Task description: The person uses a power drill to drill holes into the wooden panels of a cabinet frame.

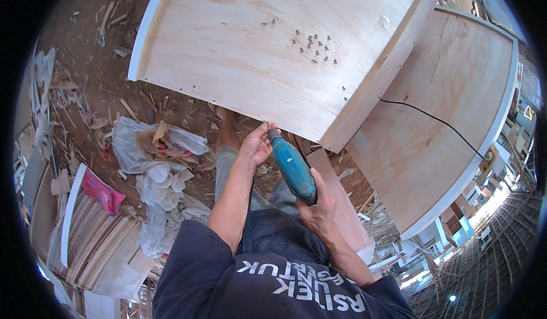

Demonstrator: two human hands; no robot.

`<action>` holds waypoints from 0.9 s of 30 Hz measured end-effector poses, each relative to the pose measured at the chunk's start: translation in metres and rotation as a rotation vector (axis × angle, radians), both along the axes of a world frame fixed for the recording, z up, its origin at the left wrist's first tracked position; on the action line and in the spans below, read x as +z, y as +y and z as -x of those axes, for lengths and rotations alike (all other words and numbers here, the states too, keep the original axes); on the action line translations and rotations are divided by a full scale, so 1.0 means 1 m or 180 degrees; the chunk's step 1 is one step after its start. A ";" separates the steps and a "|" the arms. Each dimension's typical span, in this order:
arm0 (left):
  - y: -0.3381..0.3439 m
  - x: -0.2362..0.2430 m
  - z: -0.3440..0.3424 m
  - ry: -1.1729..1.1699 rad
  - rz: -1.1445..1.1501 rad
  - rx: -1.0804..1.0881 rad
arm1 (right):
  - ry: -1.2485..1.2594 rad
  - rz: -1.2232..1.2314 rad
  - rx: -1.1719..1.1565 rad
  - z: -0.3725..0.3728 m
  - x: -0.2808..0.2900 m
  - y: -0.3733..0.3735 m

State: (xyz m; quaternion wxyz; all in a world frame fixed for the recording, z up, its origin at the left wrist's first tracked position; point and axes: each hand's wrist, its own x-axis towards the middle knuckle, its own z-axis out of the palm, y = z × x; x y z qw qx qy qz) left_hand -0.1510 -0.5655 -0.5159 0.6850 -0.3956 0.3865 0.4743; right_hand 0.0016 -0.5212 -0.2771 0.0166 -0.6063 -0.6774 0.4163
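Note:
My right hand (320, 206) is wrapped round the rear of a teal power drill (294, 170), whose dark chuck points at the front edge of a pale plywood panel (228, 62). Just left of the chuck, the fingers of my left hand (257, 147) are pinched together at that edge. Whatever small thing they hold is too small to make out. Several dark screws (310, 45) lie scattered on top of the panel. Small dark screw heads or holes dot the panel's front edge to the left of my hand.
Against the panel's right side stands a board frame, with a second white-edged plywood panel (433, 114) beyond it. A black cord (436, 118) crosses that panel. Plastic sheeting (162, 174) and wood scraps litter the dirt floor at left, near stacked boards (105, 245).

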 end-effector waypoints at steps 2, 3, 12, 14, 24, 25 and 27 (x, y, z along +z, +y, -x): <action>0.000 0.000 0.000 0.0080 -0.0025 -0.0060 | -0.0026 -0.0065 0.0098 0.004 -0.001 0.001; -0.001 0.000 0.001 0.0121 -0.0038 -0.0088 | -0.0067 -0.0050 0.0145 0.004 -0.002 0.001; 0.029 0.126 0.006 -0.0629 -0.0531 -0.0009 | -0.0596 0.0149 0.0513 0.039 0.010 0.014; 0.024 0.111 0.000 -0.0657 -0.0524 0.0085 | -0.0613 0.0136 0.0596 0.045 0.011 0.023; 0.016 0.098 -0.006 -0.0715 -0.0601 0.0453 | -0.0689 0.0180 0.1016 0.048 0.008 0.029; 0.016 0.099 -0.006 -0.0700 -0.0649 0.0493 | -0.0680 0.0160 0.1085 0.047 0.009 0.030; 0.019 0.098 -0.005 -0.0663 -0.0714 0.0440 | -0.0712 0.0271 0.0997 0.050 0.010 0.035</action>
